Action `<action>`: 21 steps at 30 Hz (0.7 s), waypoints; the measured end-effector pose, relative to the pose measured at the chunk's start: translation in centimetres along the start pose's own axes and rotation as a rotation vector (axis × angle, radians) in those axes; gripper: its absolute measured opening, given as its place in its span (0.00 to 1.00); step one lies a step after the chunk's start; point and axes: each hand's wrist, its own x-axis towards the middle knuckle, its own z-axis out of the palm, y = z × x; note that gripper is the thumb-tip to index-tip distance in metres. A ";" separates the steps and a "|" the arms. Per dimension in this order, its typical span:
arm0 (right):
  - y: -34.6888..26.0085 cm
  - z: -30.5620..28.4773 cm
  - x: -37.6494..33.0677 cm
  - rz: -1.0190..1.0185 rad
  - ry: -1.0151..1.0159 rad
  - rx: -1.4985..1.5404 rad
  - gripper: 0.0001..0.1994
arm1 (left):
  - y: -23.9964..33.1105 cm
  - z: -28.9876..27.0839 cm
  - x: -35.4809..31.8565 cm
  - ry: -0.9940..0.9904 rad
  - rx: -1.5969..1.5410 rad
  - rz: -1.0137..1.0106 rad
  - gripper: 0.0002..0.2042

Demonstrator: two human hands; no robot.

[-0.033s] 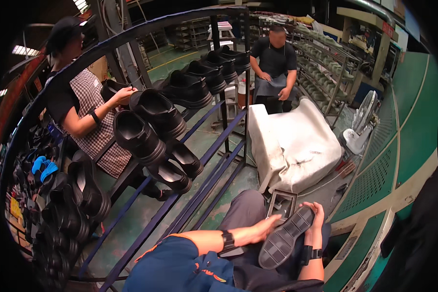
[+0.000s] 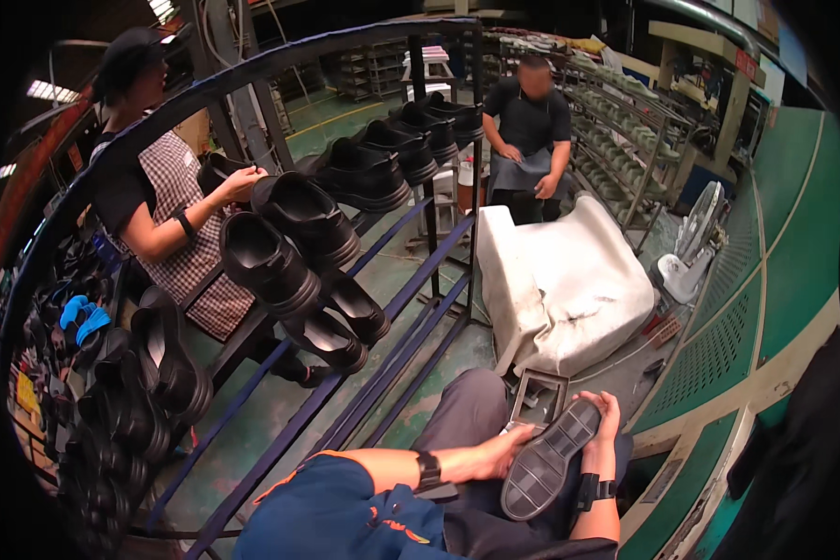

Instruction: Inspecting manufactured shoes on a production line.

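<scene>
Over my lap a black shoe [image 2: 549, 467] is turned so that its ridged grey-black sole faces up. My right hand [image 2: 608, 431] grips its far end, fingers curled round the edge. Against the shoe's left side, my left hand [image 2: 497, 454] holds it, its fingertips partly hidden by the sole. The shoe's upper is out of sight underneath. Just beyond the hands stands a small metal frame [image 2: 562, 385].
To my left a blue-edged rack [image 2: 411, 280] carries several black shoes [image 2: 269, 263]; a person in a checked apron [image 2: 191, 210] reaches to it. A pale cloth-covered block [image 2: 593, 280] stands ahead, another person [image 2: 532, 131] behind it. Green panels [image 2: 719, 345] line my right.
My left hand has moved in against the shoe's side, where before it was blurred and more open. The shoe has shifted slightly to the right.
</scene>
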 end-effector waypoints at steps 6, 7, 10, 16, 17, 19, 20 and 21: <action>1.2 1.2 0.6 0.032 0.050 -0.078 0.21 | -1.9 2.0 -4.3 -0.111 -0.303 -0.046 0.28; 1.3 1.4 0.4 0.026 0.063 -0.101 0.20 | -1.8 2.4 -4.6 -0.089 -0.301 -0.038 0.29; 1.6 1.7 -0.3 0.021 0.036 -0.084 0.20 | -2.1 2.4 -5.4 -0.062 -0.307 -0.045 0.31; 1.3 3.0 -1.4 0.063 0.005 -0.157 0.19 | -2.4 2.2 -7.1 -0.171 -0.283 -0.103 0.34; 0.9 3.1 -1.7 0.070 -0.008 -0.135 0.19 | -2.4 2.3 -7.1 -0.171 -0.279 -0.115 0.34; -0.2 4.2 -2.6 0.003 -0.059 -0.083 0.20 | -1.5 4.0 -8.9 -0.453 -0.318 -0.064 0.33; -0.7 4.8 -3.2 -0.070 -0.119 -0.033 0.22 | -1.6 3.7 -8.9 -0.445 -0.324 -0.068 0.33; -1.5 5.3 -3.7 -0.047 -0.163 0.018 0.25 | -1.4 3.1 -8.4 -0.358 -0.296 -0.076 0.31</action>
